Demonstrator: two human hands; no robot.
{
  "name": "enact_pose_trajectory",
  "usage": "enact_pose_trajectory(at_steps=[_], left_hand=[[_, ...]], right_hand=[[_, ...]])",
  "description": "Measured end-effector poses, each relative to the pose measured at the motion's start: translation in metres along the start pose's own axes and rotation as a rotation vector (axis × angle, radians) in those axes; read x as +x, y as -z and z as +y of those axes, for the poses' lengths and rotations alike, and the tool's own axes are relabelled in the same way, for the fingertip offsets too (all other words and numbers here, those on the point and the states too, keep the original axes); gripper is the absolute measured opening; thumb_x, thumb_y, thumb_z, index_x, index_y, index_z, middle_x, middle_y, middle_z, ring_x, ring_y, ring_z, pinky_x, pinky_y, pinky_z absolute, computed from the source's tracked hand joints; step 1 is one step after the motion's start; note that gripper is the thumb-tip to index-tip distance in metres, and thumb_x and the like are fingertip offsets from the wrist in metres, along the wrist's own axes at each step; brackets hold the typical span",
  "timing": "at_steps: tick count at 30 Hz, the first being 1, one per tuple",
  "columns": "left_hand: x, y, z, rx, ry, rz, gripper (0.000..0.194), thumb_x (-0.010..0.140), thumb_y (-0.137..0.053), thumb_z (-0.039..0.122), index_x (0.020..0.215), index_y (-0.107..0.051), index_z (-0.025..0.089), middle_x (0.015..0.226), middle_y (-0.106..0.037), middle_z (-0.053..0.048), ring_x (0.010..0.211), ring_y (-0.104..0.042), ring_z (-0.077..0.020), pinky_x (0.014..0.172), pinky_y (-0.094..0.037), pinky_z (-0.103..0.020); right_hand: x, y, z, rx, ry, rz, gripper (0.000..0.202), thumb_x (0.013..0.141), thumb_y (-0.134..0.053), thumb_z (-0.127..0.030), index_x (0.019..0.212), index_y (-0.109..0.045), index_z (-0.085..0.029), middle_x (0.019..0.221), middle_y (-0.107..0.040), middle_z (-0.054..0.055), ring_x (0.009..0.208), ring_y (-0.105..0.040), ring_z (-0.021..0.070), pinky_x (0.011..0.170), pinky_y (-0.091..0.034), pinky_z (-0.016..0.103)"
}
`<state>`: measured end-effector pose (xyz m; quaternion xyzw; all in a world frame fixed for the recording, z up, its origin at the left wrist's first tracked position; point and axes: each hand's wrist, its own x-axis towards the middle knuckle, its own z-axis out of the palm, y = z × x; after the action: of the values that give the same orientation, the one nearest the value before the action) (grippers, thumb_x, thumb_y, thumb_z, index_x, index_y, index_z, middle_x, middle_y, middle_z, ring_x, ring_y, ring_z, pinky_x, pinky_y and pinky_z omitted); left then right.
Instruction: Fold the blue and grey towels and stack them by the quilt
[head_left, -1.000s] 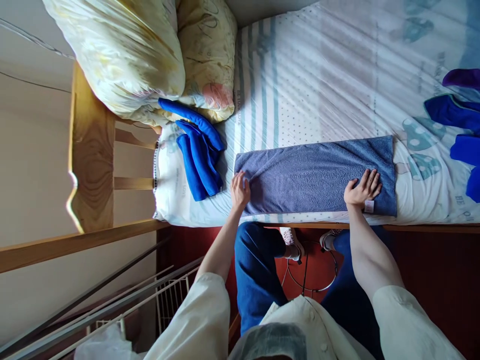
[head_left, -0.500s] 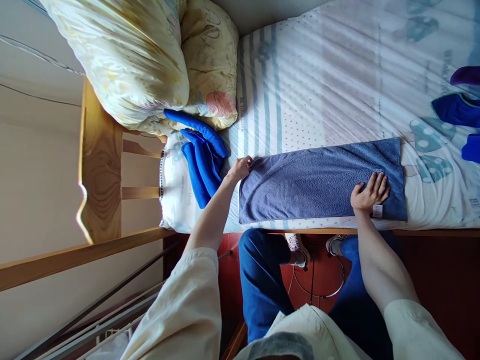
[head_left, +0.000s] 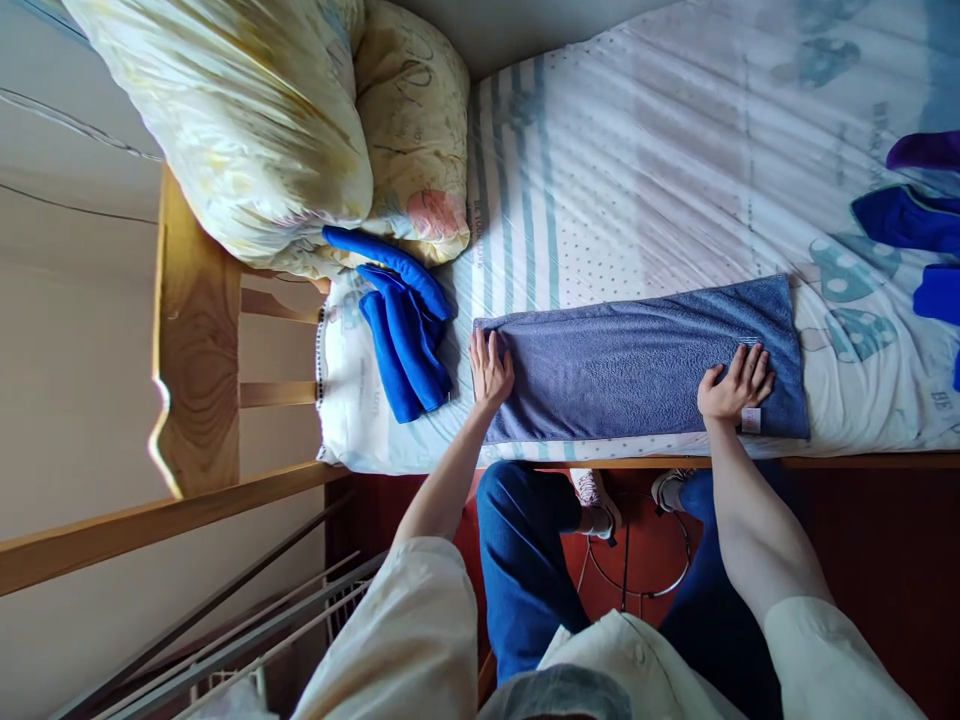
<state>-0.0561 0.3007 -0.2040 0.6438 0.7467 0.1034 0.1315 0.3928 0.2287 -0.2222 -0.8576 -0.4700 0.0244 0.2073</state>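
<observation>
A grey-blue towel [head_left: 615, 370] lies spread lengthwise along the near edge of the bed, its surface slightly rippled. My left hand [head_left: 491, 372] rests flat on the towel's left end, fingers stretched out. Near the right end, my right hand [head_left: 735, 384] presses down with its fingers spread, just above a small white label [head_left: 751, 420]. Left of the towel, bright blue folded cloths [head_left: 405, 340] lie in a loose heap, apart from my left hand.
Bulky yellowish bedding [head_left: 255, 120] and a patterned pillow [head_left: 420, 130] fill the upper left. Blue and purple cloths [head_left: 911, 220] lie at the far right of the sheet [head_left: 660, 180]. A wooden headboard [head_left: 199, 340] and rail [head_left: 150, 510] bound the left side.
My left hand has let go of the towel's upper left corner and moved down onto its left end, flattening out. My right hand stays in place on the towel.
</observation>
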Motion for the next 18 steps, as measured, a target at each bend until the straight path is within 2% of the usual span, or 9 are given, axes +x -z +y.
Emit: enact_pose_trajectory(at_steps=[3,6,9,11,12,14,16,18], left_hand=[[-0.044,-0.011,-0.003,-0.042,0.084,0.010,0.068,0.104,-0.039,0.041,0.165,-0.033,0.011,0.179,-0.015,-0.019,0.168,-0.003,-0.0333,0.135,-0.007,-0.060],[-0.074,-0.010,-0.015,-0.085,0.193,0.038,0.069,0.106,-0.031,0.044,0.166,-0.030,0.011,0.179,-0.014,-0.019,0.168,-0.003,-0.0328,0.135,-0.008,-0.061],[-0.098,0.004,-0.034,-0.124,0.144,-0.007,0.065,0.105,-0.035,0.047,0.162,-0.039,0.016,0.175,-0.027,-0.019,0.167,-0.013,-0.0329,0.134,-0.017,-0.060],[-0.113,0.018,-0.049,-0.145,0.112,-0.023,0.058,0.102,-0.043,0.048,0.153,-0.051,0.020,0.166,-0.043,-0.019,0.160,-0.033,-0.0340,0.130,-0.029,-0.058],[-0.119,0.025,-0.056,-0.160,0.130,-0.021,0.055,0.100,-0.048,0.048,0.147,-0.056,0.021,0.157,-0.052,-0.021,0.151,-0.046,-0.0346,0.125,-0.038,-0.058],[-0.130,0.040,-0.067,-0.213,0.229,-0.024,0.050,0.094,-0.057,0.050,0.135,-0.061,0.022,0.133,-0.066,-0.019,0.121,-0.068,-0.0320,0.107,-0.055,-0.053],[-0.137,0.050,-0.073,-0.318,0.354,-0.071,0.051,0.085,-0.067,0.053,0.126,-0.061,0.023,0.107,-0.071,-0.011,0.090,-0.073,-0.0252,0.086,-0.062,-0.045],[-0.141,0.057,-0.074,-0.462,0.438,-0.148,0.058,0.075,-0.076,0.057,0.119,-0.059,0.024,0.086,-0.068,-0.002,0.074,-0.070,-0.0207,0.075,-0.061,-0.038]], right_hand=[[0.000,-0.001,0.001,-0.009,0.003,-0.003,0.062,0.091,-0.043,-0.027,0.150,-0.057,-0.013,0.159,-0.052,0.025,0.151,-0.044,0.0387,0.119,-0.032,0.069],[0.000,0.001,0.002,-0.011,0.002,-0.020,0.062,0.091,-0.043,-0.028,0.151,-0.057,-0.014,0.159,-0.051,0.025,0.151,-0.044,0.0383,0.120,-0.031,0.069],[0.000,0.004,0.000,-0.005,-0.003,-0.032,0.062,0.091,-0.043,-0.028,0.151,-0.057,-0.014,0.160,-0.051,0.025,0.151,-0.043,0.0384,0.120,-0.030,0.070],[0.000,0.005,-0.002,-0.003,-0.008,-0.033,0.062,0.092,-0.042,-0.027,0.151,-0.056,-0.014,0.160,-0.051,0.025,0.152,-0.043,0.0388,0.120,-0.029,0.071],[0.000,0.006,-0.002,-0.002,-0.010,-0.034,0.062,0.092,-0.042,-0.027,0.151,-0.056,-0.014,0.160,-0.051,0.025,0.152,-0.043,0.0389,0.120,-0.029,0.071],[0.000,0.008,-0.004,0.001,-0.013,-0.041,0.062,0.092,-0.042,-0.027,0.151,-0.056,-0.014,0.160,-0.050,0.024,0.152,-0.042,0.0391,0.120,-0.029,0.071],[0.001,0.009,-0.005,0.012,-0.013,-0.044,0.061,0.092,-0.043,-0.026,0.150,-0.056,-0.015,0.161,-0.050,0.023,0.151,-0.042,0.0393,0.120,-0.030,0.071],[0.001,0.012,-0.007,0.027,-0.012,-0.041,0.060,0.092,-0.043,-0.026,0.150,-0.057,-0.016,0.161,-0.049,0.023,0.151,-0.042,0.0398,0.120,-0.029,0.072]])
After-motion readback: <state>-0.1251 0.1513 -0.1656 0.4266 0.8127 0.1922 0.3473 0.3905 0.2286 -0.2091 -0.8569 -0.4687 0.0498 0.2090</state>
